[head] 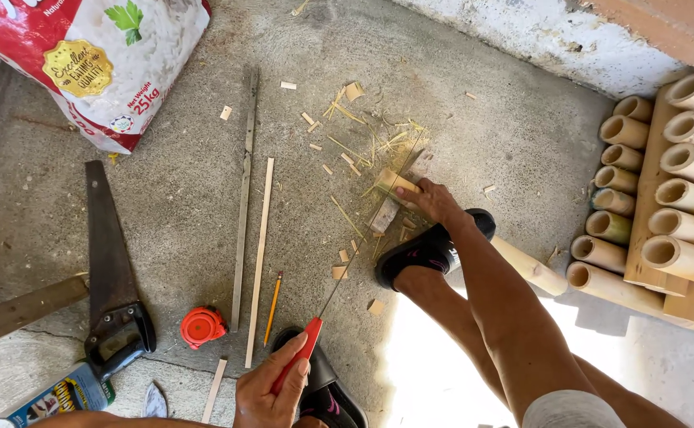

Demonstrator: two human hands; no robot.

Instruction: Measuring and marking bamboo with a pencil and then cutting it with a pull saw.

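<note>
The sack (97,67) is running off the top and left edges, so only its lower part is showing. The bamboo poles (664,198) are being cut off by the right edge, their lengths unseen. A glue can (57,396) is lying half out of the bottom edge. The wooden beam (18,311) is leaving the left edge. The left hand (271,388) is being cropped at the wrist by the bottom edge. The thin saw blade (367,230) is getting too fine to follow near the bamboo piece (394,186), which the right hand (434,202) is partly covering.
</note>
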